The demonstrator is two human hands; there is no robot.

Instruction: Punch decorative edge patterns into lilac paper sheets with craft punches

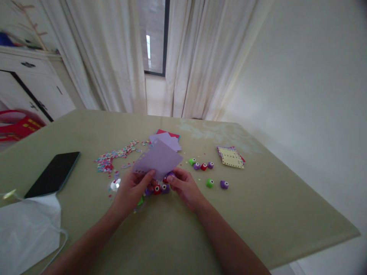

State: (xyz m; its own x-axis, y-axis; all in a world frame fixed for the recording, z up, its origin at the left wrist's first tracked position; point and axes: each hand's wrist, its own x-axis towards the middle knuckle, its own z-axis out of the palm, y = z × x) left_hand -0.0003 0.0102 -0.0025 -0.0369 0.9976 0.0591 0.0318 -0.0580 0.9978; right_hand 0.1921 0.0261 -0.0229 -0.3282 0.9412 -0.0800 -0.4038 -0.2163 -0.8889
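Note:
My left hand (pixel 132 188) pinches the near edge of a lilac paper sheet (pixel 159 158), which has small holes along its left border. Thumb and fingers of my right hand (pixel 185 184) close on a small purple hole punch (pixel 169 176) under the sheet's right corner. A red punch (pixel 156 189) and another purple punch (pixel 165 188) lie between my hands. A green punch (pixel 140 200) peeks out beneath my left wrist.
Confetti scraps (pixel 114 156) are scattered at left of the olive table (pixel 258 206). Several more punches (pixel 200 165) lie to the right, beside a punched yellow card stack (pixel 231 157). A stack of coloured paper (pixel 168 137) lies behind. Phone (pixel 53 173) and white bag (pixel 25 229) sit at left.

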